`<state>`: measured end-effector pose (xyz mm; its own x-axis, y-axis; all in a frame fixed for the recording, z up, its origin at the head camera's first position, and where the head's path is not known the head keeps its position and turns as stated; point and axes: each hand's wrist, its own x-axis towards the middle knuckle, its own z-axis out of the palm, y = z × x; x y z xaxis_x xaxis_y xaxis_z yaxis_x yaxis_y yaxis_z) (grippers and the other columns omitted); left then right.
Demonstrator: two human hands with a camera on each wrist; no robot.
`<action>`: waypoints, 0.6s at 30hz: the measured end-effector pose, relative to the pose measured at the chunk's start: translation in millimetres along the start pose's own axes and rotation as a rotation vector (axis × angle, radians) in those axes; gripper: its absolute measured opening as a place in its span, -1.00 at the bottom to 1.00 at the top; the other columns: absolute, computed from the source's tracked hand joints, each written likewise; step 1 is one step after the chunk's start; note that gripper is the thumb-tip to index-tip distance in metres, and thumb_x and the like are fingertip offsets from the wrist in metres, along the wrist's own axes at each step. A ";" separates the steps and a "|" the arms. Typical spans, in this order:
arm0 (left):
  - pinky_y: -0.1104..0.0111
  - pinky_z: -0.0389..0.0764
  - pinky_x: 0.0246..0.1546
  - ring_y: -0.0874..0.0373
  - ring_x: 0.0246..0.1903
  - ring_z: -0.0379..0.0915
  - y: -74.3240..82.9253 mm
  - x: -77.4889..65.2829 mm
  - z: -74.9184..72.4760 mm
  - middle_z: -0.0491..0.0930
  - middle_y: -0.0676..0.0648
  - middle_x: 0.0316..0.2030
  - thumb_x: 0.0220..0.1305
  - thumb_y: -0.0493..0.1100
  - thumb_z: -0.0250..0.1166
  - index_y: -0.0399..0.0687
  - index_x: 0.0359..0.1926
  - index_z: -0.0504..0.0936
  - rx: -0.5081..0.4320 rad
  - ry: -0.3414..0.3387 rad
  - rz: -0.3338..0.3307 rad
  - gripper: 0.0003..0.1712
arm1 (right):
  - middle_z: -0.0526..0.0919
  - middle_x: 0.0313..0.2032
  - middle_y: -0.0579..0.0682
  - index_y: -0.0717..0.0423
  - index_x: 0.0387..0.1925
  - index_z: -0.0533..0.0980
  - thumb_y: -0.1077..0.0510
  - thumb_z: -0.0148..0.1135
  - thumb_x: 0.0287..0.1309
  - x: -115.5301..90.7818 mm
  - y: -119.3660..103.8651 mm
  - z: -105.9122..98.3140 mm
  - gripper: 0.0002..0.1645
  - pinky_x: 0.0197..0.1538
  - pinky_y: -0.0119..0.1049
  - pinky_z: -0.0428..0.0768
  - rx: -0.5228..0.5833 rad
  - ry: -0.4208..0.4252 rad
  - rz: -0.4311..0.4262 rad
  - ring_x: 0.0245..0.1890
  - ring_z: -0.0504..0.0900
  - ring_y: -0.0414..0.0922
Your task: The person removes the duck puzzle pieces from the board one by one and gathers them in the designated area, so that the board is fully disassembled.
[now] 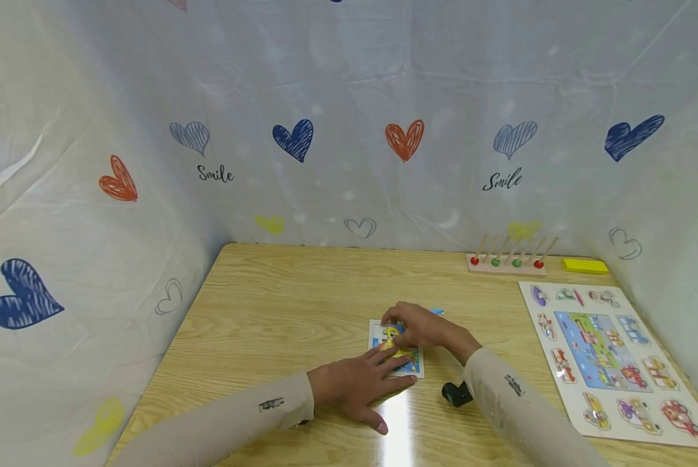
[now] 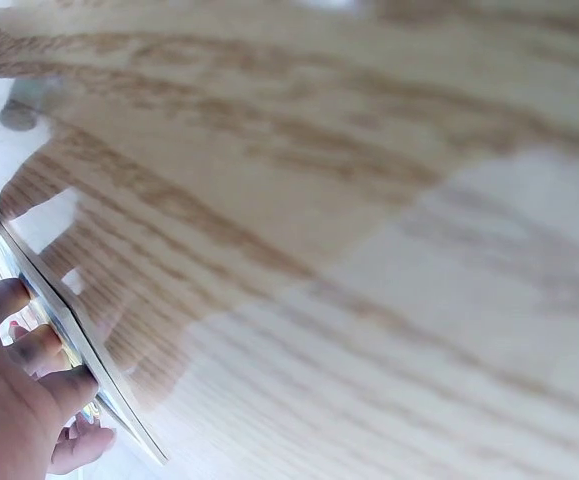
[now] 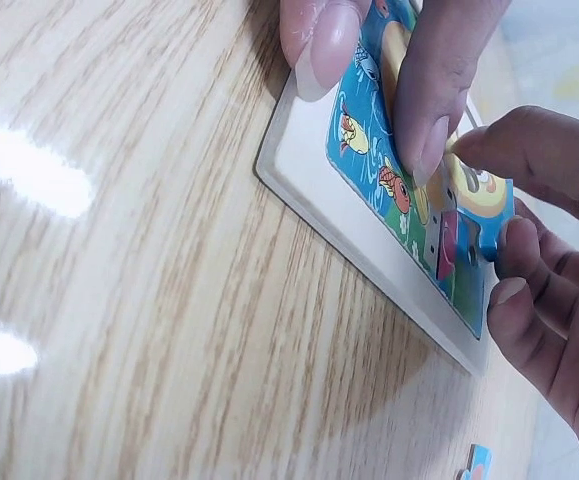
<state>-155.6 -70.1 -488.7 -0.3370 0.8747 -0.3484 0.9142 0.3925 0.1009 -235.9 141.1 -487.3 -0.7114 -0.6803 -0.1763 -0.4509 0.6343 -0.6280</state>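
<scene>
A small jigsaw puzzle in a white-bordered tray (image 1: 421,371) lies on the wooden table, with a yellow cartoon animal on blue. My left hand (image 1: 368,384) rests across its near left part, fingers spread and nearly straight; the left wrist view shows them over the tray's edge (image 2: 89,355). At the upper right, my right hand (image 1: 421,325) pinches a puzzle piece (image 3: 481,196) with part of a yellow face and a blue border. That piece sits tilted at the picture's surface, partly hidden by the fingers. Another blue piece (image 1: 436,311) lies loose just beyond the right hand.
A large picture board (image 1: 544,331) of vehicles and toys lies to the right. Behind it are a peg stand (image 1: 506,266) with red and green beads and a yellow block (image 1: 585,266). A black object (image 1: 457,394) shows beside the right sleeve. Heart-printed curtains (image 1: 349,175) enclose the table.
</scene>
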 end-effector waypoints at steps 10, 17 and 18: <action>0.01 -0.02 0.55 -0.06 0.60 -0.31 -0.1 1.3 0.3 -0.26 -0.03 0.62 0.28 0.60 -0.08 0.28 0.63 -0.22 0.017 -0.003 -0.003 0.08 | 0.57 -0.19 -0.06 0.06 0.06 0.65 0.19 0.38 0.23 -3.9 1.0 -2.2 -0.65 -0.16 -0.30 0.50 0.007 0.017 -0.010 -0.24 0.47 -0.15; 0.03 -0.04 0.55 -0.06 0.60 -0.32 0.2 0.9 0.3 -0.28 -0.02 0.62 0.28 0.62 -0.12 0.30 0.62 -0.24 0.039 -0.008 -0.008 0.08 | 0.64 -0.06 -0.01 0.07 0.14 0.61 0.16 0.32 0.31 -3.9 5.3 0.0 -0.62 -0.03 -0.20 0.58 0.026 0.032 -0.023 -0.09 0.57 -0.12; 0.03 -0.04 0.55 -0.06 0.60 -0.31 0.2 1.0 0.4 -0.27 -0.02 0.62 0.28 0.62 -0.12 0.30 0.62 -0.24 0.041 -0.005 -0.008 0.08 | 0.65 -0.05 0.01 0.07 0.14 0.59 0.17 0.32 0.31 -3.8 5.4 0.3 -0.63 -0.01 -0.16 0.60 0.036 0.034 -0.017 -0.08 0.59 -0.10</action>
<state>-155.7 -69.3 -489.4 -0.3434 0.8699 -0.3541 0.9199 0.3875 0.0599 -235.5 147.0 -490.3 -0.7223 -0.6773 -0.1399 -0.4435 0.6089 -0.6577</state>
